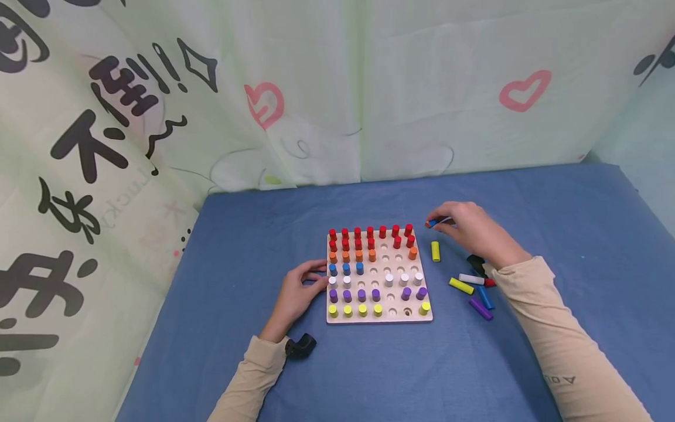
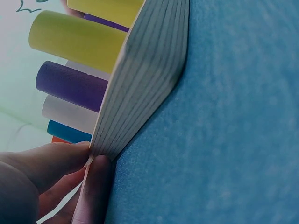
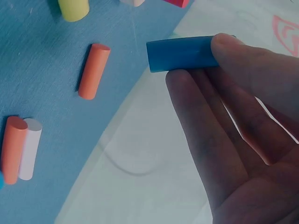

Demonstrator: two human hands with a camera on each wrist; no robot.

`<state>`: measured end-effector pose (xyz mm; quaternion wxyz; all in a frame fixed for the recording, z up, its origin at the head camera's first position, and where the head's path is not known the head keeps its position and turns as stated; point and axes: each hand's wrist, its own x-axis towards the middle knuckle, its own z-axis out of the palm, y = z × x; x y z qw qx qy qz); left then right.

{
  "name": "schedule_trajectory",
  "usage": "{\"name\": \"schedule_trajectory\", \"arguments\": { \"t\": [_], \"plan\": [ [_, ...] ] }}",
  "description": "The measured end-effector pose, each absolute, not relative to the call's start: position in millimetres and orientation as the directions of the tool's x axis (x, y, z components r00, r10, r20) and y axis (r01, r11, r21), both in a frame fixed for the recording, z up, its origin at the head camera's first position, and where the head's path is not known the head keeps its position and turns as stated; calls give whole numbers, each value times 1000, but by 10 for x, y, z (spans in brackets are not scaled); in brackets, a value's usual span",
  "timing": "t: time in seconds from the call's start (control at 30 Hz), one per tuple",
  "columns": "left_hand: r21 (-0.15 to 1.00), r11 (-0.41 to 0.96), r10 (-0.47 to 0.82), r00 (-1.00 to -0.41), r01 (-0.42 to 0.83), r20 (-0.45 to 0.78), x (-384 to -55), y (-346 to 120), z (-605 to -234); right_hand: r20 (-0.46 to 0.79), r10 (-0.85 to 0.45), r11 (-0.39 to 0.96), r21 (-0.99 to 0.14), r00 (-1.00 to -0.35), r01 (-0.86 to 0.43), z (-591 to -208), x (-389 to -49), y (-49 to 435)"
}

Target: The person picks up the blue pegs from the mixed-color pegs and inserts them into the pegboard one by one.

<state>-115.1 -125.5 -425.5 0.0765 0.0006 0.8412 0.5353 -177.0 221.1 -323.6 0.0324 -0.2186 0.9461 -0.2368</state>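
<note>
Pale green-white curtain (image 1: 422, 88) printed with large black characters and pink outline hearts hangs behind and to the left of a table covered in plain blue cloth (image 1: 237, 234). On the cloth lies a square, pale wooden peg board (image 1: 366, 321) with a striped, layered edge. Its upright cylindrical pegs stand in rows by colour. Seven red pegs (image 1: 382, 232) fill the back row; the next red row has one bare hole. Nearer come orange pegs (image 1: 372, 255), three blue ones at the left with bare holes to their right, then white pegs (image 1: 404, 279), purple pegs (image 1: 361, 295) and, at the near edge, yellow pegs (image 1: 362, 311), each of these rows with gaps.

The person's left hand (image 1: 297, 293) grips the board's left edge, thumb and a finger against it. The right hand (image 1: 471, 225) pinches a smooth blue cylindrical peg (image 3: 180, 53) between thumb and fingertips, off the board's far right corner.

To the right of the board, a loose yellow peg (image 1: 435, 251) lies by itself; nearer the right sleeve, another yellow, a white, a red, a blue and a purple peg (image 1: 480, 309) lie loosely together. In the right wrist view, an orange cylinder (image 3: 94, 71) lies alone on the cloth, and another lies beside a white one. Both sleeves (image 1: 564, 334) are beige, and a black device (image 1: 300, 347) sits at the left wrist.
</note>
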Motion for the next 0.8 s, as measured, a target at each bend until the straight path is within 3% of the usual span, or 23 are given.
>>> {"name": "schedule_trajectory", "arguments": {
  "t": [0.8],
  "plan": [
    [904,423,91,-990,-59,-107,-1152,-1260,-4264,75,-464,754,-491,-883,-437,-3271,-1636,2022]
  ]
}}
